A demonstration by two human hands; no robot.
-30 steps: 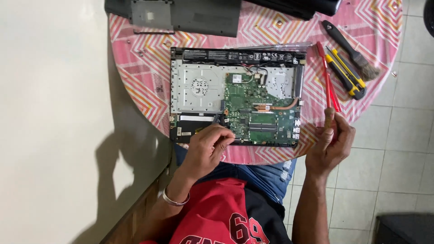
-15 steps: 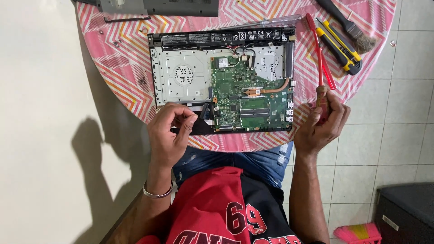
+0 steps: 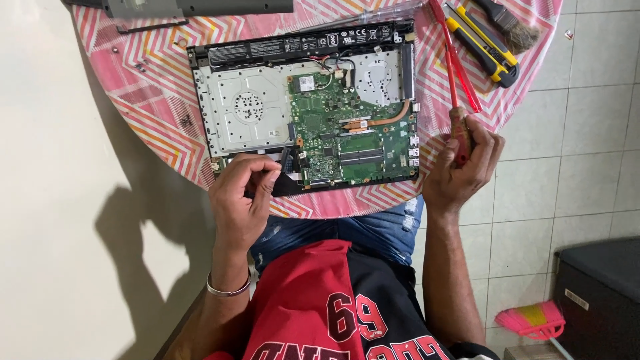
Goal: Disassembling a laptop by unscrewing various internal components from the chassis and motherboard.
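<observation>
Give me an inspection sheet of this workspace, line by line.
Surface: round table under a pink zigzag cloth.
Job's things: opened laptop base, green circuit board bare; red screwdriver.
Clutter: yellow utility knife, brush, dark cover panel at the far edge, small screws.
Hands: left hand pinching at the base's near edge; right hand gripping the screwdriver handle.
Cables: thin wires near the board's top.
Surroundings: tiled floor, pink broom, dark box, pale wall.
</observation>
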